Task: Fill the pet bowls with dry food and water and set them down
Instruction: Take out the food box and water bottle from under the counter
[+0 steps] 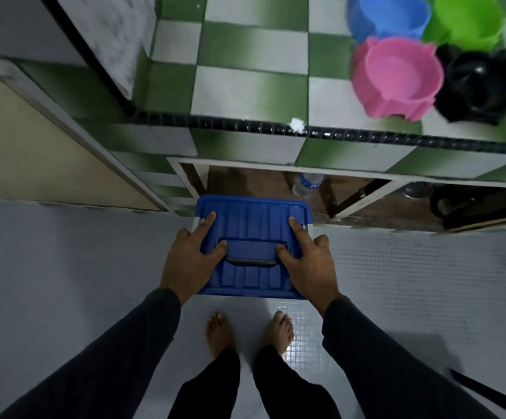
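Left hand [190, 261] and right hand [306, 263] grip opposite sides of a blue ribbed plastic box lid [253, 237]. Pink [396, 77], blue [387, 16], green [463, 22], black [478, 86] plastic bowls at counter [245, 86] right edge.

The lidded box [253, 246] is the landmark, held above the floor [64, 267] just in front of the tabletop [245, 86]. The left hand [188, 261] lies on its left side, the right hand [309, 264] on its right. Behind it, in the open space under the tabletop, lies a bottle [306, 184]. Far behind and to its right, four bowls [396, 77] cluster on the tabletop. Two bare feet [248, 331] stand on the floor nearer than the box.
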The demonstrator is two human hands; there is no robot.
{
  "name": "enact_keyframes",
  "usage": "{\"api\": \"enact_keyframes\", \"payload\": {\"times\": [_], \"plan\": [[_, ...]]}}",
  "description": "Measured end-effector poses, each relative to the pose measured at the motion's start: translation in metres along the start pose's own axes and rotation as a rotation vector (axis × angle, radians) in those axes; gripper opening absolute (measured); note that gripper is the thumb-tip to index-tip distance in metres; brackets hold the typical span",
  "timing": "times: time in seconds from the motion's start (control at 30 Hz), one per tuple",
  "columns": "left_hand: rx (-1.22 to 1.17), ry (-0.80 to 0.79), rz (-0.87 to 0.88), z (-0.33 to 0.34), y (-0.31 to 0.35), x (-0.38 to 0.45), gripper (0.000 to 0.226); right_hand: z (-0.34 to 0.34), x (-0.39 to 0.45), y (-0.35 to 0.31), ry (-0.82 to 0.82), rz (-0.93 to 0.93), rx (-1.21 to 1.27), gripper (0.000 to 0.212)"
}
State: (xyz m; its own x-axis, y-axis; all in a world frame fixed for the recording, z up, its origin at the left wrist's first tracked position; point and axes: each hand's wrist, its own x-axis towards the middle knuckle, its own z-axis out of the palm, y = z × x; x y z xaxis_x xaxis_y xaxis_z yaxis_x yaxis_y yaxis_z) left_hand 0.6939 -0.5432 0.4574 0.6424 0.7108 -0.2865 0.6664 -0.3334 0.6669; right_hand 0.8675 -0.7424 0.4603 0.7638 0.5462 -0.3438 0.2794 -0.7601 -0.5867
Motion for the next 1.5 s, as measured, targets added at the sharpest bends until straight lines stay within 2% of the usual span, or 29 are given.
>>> {"api": "enact_keyframes", "payload": {"times": [0.3, 0.77, 1.17, 1.5], "plan": [[-0.040, -0.009, 0.007, -0.086, 0.075, -0.043, 0.070, -0.090, -0.049, -0.077, 0.032, -0.031, 0.030, 0.067], [-0.117, 0.063, 0.122, -0.184, 0.154, -0.052, 0.071, -0.174, -0.071, -0.162, 0.135, -0.086, 0.001, 0.068], [-0.078, 0.126, 0.207, -0.237, 0.200, 0.006, 0.070, -0.219, -0.027, -0.221, 0.222, -0.148, -0.014, 0.071], [-0.048, 0.163, 0.255, -0.249, 0.235, 0.096, 0.071, -0.243, 0.062, -0.250, 0.256, -0.152, -0.022, 0.073]]}}
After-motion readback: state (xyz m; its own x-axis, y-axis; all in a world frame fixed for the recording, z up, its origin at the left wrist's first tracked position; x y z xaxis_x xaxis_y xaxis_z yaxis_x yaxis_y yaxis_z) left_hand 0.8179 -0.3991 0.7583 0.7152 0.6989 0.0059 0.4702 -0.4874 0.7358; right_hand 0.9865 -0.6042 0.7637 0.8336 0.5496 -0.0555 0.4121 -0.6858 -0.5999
